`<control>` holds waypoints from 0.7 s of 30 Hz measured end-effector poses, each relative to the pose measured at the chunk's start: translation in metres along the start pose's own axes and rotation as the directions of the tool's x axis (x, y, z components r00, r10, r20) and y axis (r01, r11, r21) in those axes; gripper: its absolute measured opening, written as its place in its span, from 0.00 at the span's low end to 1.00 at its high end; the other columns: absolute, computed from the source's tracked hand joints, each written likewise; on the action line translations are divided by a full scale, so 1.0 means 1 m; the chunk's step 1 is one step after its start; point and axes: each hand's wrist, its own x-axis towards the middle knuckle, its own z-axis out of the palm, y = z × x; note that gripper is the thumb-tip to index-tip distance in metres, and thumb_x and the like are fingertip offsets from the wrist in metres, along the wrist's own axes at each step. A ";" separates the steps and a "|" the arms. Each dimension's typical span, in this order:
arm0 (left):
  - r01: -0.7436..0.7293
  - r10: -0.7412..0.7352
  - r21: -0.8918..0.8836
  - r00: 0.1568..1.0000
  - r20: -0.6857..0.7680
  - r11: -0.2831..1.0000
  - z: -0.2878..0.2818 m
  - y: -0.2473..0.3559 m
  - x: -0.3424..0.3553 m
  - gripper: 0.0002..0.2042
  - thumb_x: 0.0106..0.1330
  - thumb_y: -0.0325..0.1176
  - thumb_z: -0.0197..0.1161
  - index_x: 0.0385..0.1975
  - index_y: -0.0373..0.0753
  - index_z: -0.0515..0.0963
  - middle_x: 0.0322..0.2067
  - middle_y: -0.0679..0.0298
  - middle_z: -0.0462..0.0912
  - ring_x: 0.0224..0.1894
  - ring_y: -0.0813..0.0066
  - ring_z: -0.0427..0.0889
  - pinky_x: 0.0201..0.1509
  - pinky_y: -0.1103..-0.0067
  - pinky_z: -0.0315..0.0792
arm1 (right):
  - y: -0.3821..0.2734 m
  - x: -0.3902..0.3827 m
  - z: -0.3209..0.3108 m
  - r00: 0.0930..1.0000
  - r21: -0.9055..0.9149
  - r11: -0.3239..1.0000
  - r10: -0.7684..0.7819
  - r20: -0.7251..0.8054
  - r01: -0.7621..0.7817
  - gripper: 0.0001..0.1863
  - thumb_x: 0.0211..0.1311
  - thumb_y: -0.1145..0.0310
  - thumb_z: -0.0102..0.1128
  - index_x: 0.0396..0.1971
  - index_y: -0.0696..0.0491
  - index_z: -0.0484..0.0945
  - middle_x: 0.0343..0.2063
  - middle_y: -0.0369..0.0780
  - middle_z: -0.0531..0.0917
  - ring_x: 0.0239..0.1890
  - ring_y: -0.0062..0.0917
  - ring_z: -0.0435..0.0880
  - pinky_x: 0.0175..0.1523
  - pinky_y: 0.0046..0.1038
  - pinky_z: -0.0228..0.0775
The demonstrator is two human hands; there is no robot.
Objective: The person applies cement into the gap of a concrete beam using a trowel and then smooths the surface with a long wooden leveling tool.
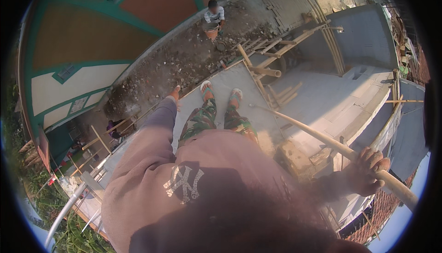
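Note:
My right hand is wrapped around a long bamboo pole, which slants from the right rim down toward the ledge near my feet. On the other side my left hand hangs at the end of its grey sleeve, over the ledge's edge. Its fingers are stretched out and nothing shows in them. I stand in sandals on a grey concrete ledge.
Below, a person holds an orange-brown bucket on rubble ground. Bamboo scaffolding and a grey block wall lie to the right. A green-trimmed building rises at the left.

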 end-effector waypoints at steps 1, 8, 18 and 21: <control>0.023 -0.022 0.022 0.999 -0.023 0.999 -0.025 -0.042 0.017 0.46 0.69 0.68 0.55 0.81 0.55 0.45 0.79 0.44 0.48 0.73 0.32 0.62 0.71 0.34 0.52 | 0.000 0.001 -0.009 0.996 0.028 0.998 0.045 0.080 -0.047 0.20 0.69 0.47 0.62 0.33 0.48 0.70 0.26 0.33 0.73 0.27 0.18 0.71 0.33 0.23 0.64; 0.121 -0.123 -0.032 0.989 -0.083 0.992 -0.069 -0.167 -0.036 0.40 0.73 0.60 0.56 0.79 0.50 0.51 0.77 0.48 0.57 0.71 0.37 0.67 0.70 0.38 0.60 | 0.001 0.035 -0.005 0.953 0.069 0.993 0.072 0.293 -0.096 0.20 0.72 0.47 0.59 0.36 0.50 0.72 0.28 0.35 0.73 0.24 0.18 0.71 0.32 0.23 0.65; -0.582 0.606 -0.170 0.768 0.207 0.795 0.052 -0.065 -0.226 0.31 0.73 0.57 0.59 0.62 0.34 0.76 0.56 0.54 0.83 0.58 0.62 0.82 0.66 0.68 0.70 | -0.009 0.088 0.074 0.907 0.330 0.943 -0.099 0.410 -0.046 0.23 0.65 0.46 0.61 0.41 0.54 0.80 0.34 0.38 0.75 0.34 0.25 0.70 0.44 0.30 0.62; -0.636 0.609 -0.228 0.478 0.633 0.737 0.100 -0.034 -0.274 0.40 0.73 0.65 0.55 0.65 0.28 0.70 0.58 0.45 0.80 0.62 0.57 0.79 0.71 0.59 0.66 | 0.030 0.051 0.150 0.933 0.266 0.963 -0.065 0.355 -0.034 0.23 0.69 0.47 0.59 0.41 0.55 0.79 0.35 0.41 0.74 0.36 0.28 0.69 0.45 0.32 0.62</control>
